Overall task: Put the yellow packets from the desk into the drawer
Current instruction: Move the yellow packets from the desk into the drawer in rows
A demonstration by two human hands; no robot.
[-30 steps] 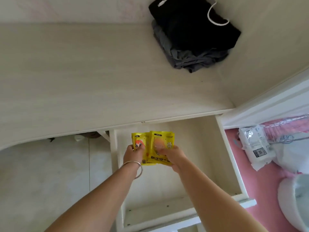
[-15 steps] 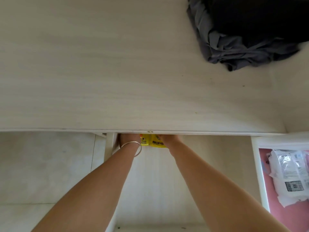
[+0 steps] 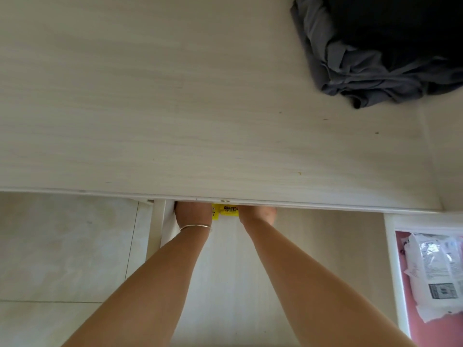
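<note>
With both hands pushed deeper than a second ago, left hand and right hand sit under the desk edge, yellow packets between them inside the drawer, grip hidden, can't tell; placement looks nearly done.

Matt pale wood-grain desk w/ crumpled grey cloth; glossy yellow packets in smooth white drawer; thin shiny metal bangle; crinkly plastic pack.
</note>
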